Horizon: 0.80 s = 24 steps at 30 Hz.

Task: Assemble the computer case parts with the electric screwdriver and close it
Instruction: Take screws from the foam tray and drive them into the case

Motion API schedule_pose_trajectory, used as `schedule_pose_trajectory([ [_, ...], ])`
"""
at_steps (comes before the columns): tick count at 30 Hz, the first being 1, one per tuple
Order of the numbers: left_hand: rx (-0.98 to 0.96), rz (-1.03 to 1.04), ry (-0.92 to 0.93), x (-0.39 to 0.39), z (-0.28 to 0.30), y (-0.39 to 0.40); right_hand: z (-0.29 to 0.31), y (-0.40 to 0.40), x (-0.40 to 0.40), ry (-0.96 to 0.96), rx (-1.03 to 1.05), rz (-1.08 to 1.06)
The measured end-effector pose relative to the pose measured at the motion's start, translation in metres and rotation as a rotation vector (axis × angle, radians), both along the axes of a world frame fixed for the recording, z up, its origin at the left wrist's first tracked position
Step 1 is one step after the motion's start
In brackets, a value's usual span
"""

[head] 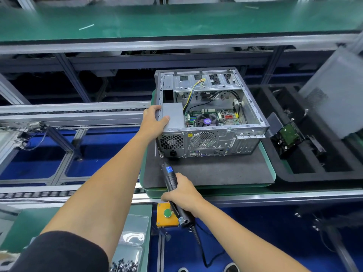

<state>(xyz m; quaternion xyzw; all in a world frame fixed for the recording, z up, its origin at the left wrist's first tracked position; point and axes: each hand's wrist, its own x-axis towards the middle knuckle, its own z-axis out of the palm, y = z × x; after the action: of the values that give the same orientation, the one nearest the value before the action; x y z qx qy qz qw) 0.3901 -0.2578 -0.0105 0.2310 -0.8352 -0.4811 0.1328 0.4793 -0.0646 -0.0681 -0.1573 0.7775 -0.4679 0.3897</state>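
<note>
While your left hand (155,119) clamps the near left top corner of the computer case (210,114), fingers over the outer wall and thumb lying on the grey power supply (173,116), your right hand (183,195) is wrapped round the black electric screwdriver (172,180), whose tip points at the lower left corner of the rear panel. The case lies open side up on a dark foam mat (212,171), set on a green tray (269,165). It looks like thin stamped steel: stiff along the folded rims, likely to flex in the flat panels, and probably sharp at cut edges, so hold it by the rolled frame as you do now, not by the perforated grilles. With the power supply and motherboard (212,117) inside, it is likely moderately heavy and left-weighted; the foam should keep it from sliding under the driver's push. Keep fingers clear of the loose cables (196,89). The grey side panel (335,91), propped at the right, is likely light and springy; take it by both long edges.
</note>
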Motion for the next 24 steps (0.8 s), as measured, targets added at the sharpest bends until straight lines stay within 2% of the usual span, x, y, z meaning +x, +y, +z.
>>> schedule_pose_trajectory([
  [6, 0.097, 0.193, 0.098, -0.017, 0.042, -0.013, 0.053, 0.022, -0.016, 0.106, -0.154, 0.152],
  [9, 0.324, 0.235, 0.121, -0.033, 0.069, -0.009, 0.083, 0.031, -0.034, 0.133, -0.266, 0.102],
  [11, 0.4, 0.183, 0.078, -0.044, 0.082, 0.003, 0.102, 0.039, -0.053, 0.113, -0.331, 0.037],
  [17, 0.413, -0.131, 0.028, -0.094, 0.102, 0.083, 0.128, 0.094, -0.131, 0.159, -0.328, -0.119],
  [24, 0.334, -0.235, 0.02, -0.194, 0.092, 0.194, 0.118, 0.19, -0.235, 0.198, -0.28, -0.182],
])
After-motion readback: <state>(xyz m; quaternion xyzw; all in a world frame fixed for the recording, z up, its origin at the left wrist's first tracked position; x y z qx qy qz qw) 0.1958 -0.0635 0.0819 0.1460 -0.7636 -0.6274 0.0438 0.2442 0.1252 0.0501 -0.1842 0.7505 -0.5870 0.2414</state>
